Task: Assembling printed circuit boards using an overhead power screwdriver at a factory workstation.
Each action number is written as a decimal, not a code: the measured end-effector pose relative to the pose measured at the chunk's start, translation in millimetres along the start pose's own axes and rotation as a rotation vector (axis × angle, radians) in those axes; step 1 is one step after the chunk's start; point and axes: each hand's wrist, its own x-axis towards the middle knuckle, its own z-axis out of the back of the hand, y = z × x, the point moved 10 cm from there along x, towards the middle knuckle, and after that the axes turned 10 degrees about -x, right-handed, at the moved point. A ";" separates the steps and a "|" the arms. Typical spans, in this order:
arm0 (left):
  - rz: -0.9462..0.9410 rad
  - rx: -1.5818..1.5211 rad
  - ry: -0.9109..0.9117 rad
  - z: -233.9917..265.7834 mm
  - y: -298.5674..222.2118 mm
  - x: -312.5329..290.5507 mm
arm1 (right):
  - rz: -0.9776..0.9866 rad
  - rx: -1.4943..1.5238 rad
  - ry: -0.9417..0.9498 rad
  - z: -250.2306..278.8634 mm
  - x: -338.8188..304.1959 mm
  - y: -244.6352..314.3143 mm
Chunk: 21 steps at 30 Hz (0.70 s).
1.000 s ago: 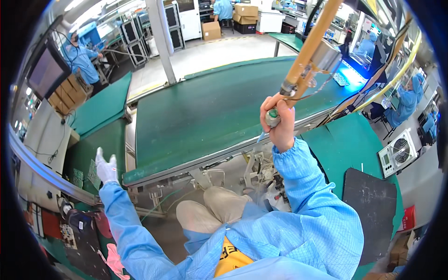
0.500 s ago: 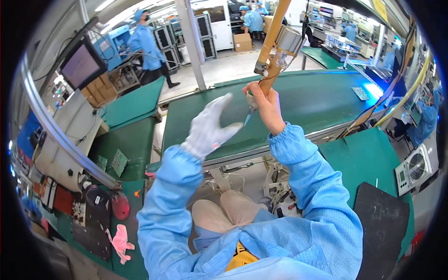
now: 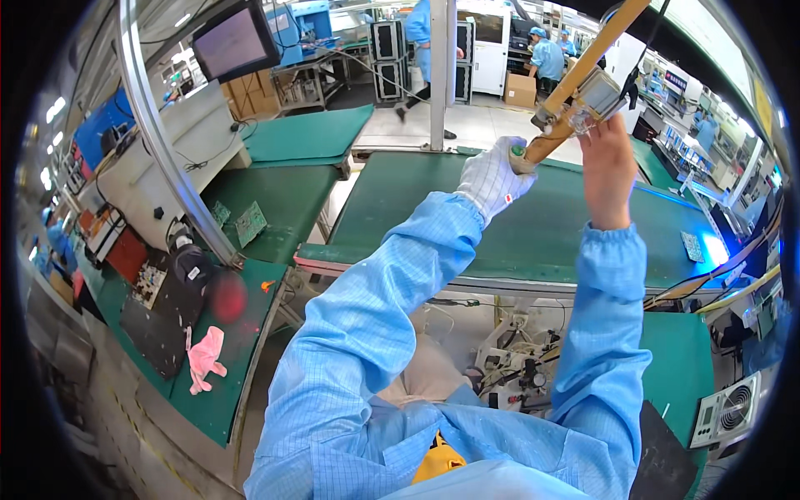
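- I have the left hand (image 3: 500, 177), in a white glove, closed around a green-capped fitting (image 3: 520, 157) at the lower end of a tan pole (image 3: 587, 67).
- The pole slants from the upper edge down to that grip, above the green conveyor belt (image 3: 400, 208).
- I see the bare right hand (image 3: 610, 171) raised just beside it, fingers pointing up at a metal cylinder (image 3: 598, 90) mounted on the pole; I cannot tell whether the fingertips touch it or how far they are curled.
- Both forearms reach forward in light-blue sleeves (image 3: 358, 333).
- Toward the belt's right end, near a bright blue glow, I make out one circuit board (image 3: 691, 247).
- On the green surface to my left lie more circuit boards, the nearer one (image 3: 251, 223) tilted.
- Lower on that side, a crumpled pink glove (image 3: 206, 358) lies near a blurred red round object (image 3: 227, 297).
- At lower right I have a white fan unit (image 3: 727, 410) on a green mat (image 3: 677, 346).
- Beyond the belt, a co-worker in blue (image 3: 547, 60) is near a cardboard box (image 3: 521, 90).
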 end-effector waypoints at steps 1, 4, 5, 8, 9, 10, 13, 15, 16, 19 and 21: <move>-0.006 -0.032 0.009 -3.0 2.5 1.5 | -0.039 0.137 0.087 -9.3 4.7 5.6; -0.018 -0.029 0.012 -8.1 0.1 9.1 | -0.102 0.172 0.107 -5.5 16.0 0.4; -0.022 0.014 -0.007 -5.5 -1.2 12.8 | -0.132 0.238 0.135 -3.6 19.1 -3.9; -0.012 0.047 0.009 -2.6 -7.6 17.1 | -0.183 0.301 0.067 6.2 23.1 -14.5; -0.007 0.054 0.022 -3.8 -5.8 18.9 | -0.196 0.287 0.014 9.9 23.7 -18.1; -0.010 0.049 0.034 -5.8 -4.7 19.6 | -0.196 0.280 0.002 14.2 25.3 -20.0; -0.085 -0.010 0.024 -4.9 -2.8 21.8 | -0.158 0.300 0.043 12.9 26.3 -19.2; -0.060 0.006 0.053 -9.2 -0.3 22.0 | -0.141 0.277 0.076 9.1 22.0 -14.6; -0.034 0.023 0.076 -12.1 1.6 21.9 | -0.124 0.256 0.115 6.5 20.8 -12.6; -0.076 0.028 0.083 -13.7 0.7 22.3 | -0.141 0.268 0.093 14.3 19.6 -20.9; -0.074 0.019 0.088 -14.4 0.3 22.5 | -0.134 0.220 0.081 16.3 21.7 -25.6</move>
